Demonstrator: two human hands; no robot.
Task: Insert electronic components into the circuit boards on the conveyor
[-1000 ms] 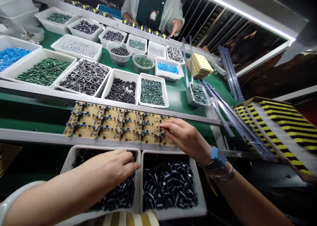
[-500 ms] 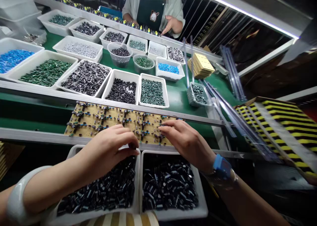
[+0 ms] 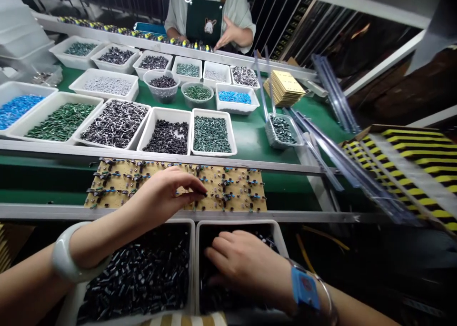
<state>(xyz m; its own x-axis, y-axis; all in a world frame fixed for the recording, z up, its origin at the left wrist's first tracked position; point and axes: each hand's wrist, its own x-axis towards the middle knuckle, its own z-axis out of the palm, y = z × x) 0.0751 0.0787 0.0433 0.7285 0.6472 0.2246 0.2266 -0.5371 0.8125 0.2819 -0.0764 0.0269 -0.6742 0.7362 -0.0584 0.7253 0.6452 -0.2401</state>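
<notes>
My left hand (image 3: 166, 192) is over the tan circuit boards (image 3: 246, 188), which lie side by side on the rail and carry rows of small parts. Its thumb and fingertips pinch a small black capacitor (image 3: 203, 194), mostly covered by the fingers, close to the board. My right hand (image 3: 246, 261) reaches down into the right white bin (image 3: 282, 235) of black capacitors. Thumb and forefinger look apart there, though the tips are dark and slightly blurred. The left white bin (image 3: 193, 264), below my left forearm, is also filled with black capacitors (image 3: 143, 273).
Behind the boards stand several white trays (image 3: 232, 133) of green, black, blue and pale parts. Clear plastic tubes (image 3: 328, 159) and a yellow-black striped box (image 3: 410, 159) lie right. Stacked boards (image 3: 285, 88) sit farther back. Across the bench is a person in an apron (image 3: 203, 24).
My right hand has left the boards and dropped into the right bin. My left hand has moved from above the left bin forward onto the boards, still pinching the capacitor. The view has shifted slightly.
</notes>
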